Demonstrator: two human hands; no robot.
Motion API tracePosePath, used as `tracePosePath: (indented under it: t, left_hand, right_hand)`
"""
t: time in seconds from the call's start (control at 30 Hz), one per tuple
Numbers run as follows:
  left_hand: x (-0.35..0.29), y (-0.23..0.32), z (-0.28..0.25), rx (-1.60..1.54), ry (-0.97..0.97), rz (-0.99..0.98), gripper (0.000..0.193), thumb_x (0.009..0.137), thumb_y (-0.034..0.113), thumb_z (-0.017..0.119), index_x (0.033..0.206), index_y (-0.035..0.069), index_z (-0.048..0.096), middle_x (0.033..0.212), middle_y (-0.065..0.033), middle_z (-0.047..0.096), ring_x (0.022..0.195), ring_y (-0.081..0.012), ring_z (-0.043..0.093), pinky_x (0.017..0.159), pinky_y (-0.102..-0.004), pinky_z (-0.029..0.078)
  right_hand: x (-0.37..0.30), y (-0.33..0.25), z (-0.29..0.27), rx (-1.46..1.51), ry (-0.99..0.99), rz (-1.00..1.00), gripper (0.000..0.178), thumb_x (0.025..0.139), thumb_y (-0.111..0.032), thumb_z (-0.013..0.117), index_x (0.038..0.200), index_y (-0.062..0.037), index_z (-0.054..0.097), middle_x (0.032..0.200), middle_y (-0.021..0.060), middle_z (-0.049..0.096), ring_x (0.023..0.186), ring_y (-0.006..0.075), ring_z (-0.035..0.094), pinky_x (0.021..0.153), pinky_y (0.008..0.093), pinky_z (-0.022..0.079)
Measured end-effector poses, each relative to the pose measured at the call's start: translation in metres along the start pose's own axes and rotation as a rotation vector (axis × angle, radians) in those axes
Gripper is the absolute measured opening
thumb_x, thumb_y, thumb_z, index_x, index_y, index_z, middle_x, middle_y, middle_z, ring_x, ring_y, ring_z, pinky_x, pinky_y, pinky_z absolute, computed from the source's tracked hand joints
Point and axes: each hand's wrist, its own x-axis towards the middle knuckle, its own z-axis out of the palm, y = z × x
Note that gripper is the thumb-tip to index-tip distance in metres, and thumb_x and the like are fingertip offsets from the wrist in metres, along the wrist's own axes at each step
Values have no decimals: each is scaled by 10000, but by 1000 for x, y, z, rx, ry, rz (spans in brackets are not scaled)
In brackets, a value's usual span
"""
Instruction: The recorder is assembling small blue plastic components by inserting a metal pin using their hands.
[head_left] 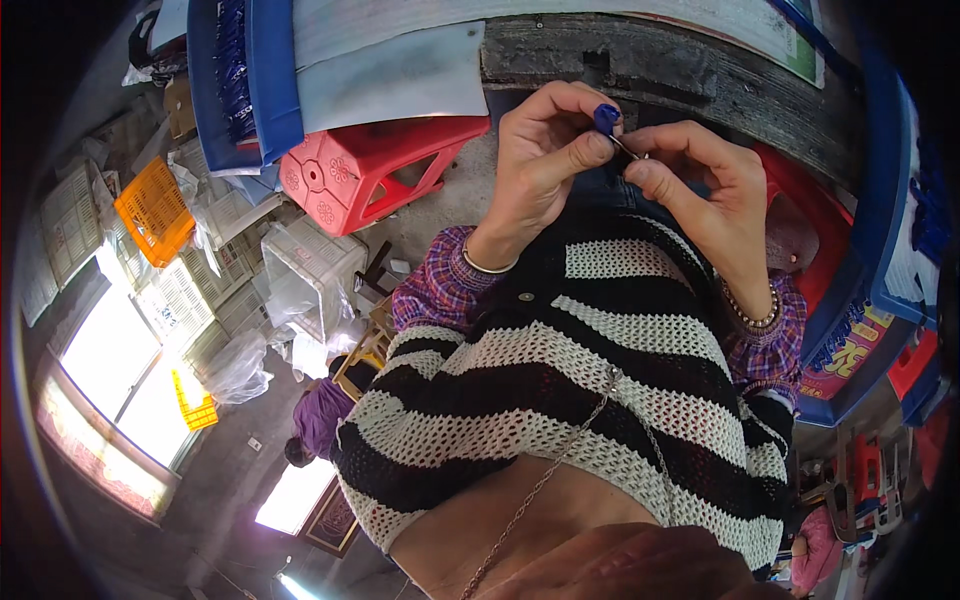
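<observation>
The left hand (545,165)'s grip pinches a small blue piece (606,118) between thumb and index finger, probably for fine control; the right hand (708,185)'s grip clasps a thin metal piece (624,149) reaching it. Both meet beside the worn wooden desk (640,82), seemingly for clear sight

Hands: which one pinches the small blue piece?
The left hand, with the plain bangle, pinches the blue piece; the right hand, with the beaded bracelet, grips a thin metal piece.

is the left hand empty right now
No, the left hand pinches a small dark blue piece at its fingertips, close to the right hand.
</observation>
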Motion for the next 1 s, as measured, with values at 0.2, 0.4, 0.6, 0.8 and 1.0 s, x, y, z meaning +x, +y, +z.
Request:
tracePosePath:
  t: [0.2,0.4,0.6,0.8,1.0]
  left_hand:
    - [0,-1,0,-3,7,-3,243,755,16,698,963,13,574,946,-55,580,853,-120,568,783,-245,460]
    - [0,0,0,-1,11,-13,248,753,15,699,968,13,575,940,-49,584,852,-118,571,776,-243,465]
    - [0,1,1,-5,14,-29,249,756,22,700,971,16,575,939,-46,584,850,-116,571,773,-237,463]
    - [0,3,2,1,13,-40,248,757,30,702,970,19,576,927,-40,588,848,-112,569,777,-236,459]
    - [0,2,2,1,13,-34,245,759,33,701,969,20,576,922,-39,591,848,-111,570,775,-236,460]
  right_hand:
    - [0,0,1,15,2,14,174,793,-23,656,960,25,637,793,44,645,687,74,596,617,186,462]
    - [1,0,0,17,3,14,170,796,-27,653,958,23,637,797,43,646,695,71,596,621,185,459]
    - [1,0,0,9,4,18,164,797,-31,652,950,24,637,794,38,645,690,65,589,617,184,454]
    - [1,1,-1,-2,8,1,161,792,-32,657,941,26,636,784,34,639,670,62,580,607,182,450]
    - [1,0,-1,-14,7,-9,153,794,-28,652,936,26,636,774,30,635,656,60,574,594,181,444]
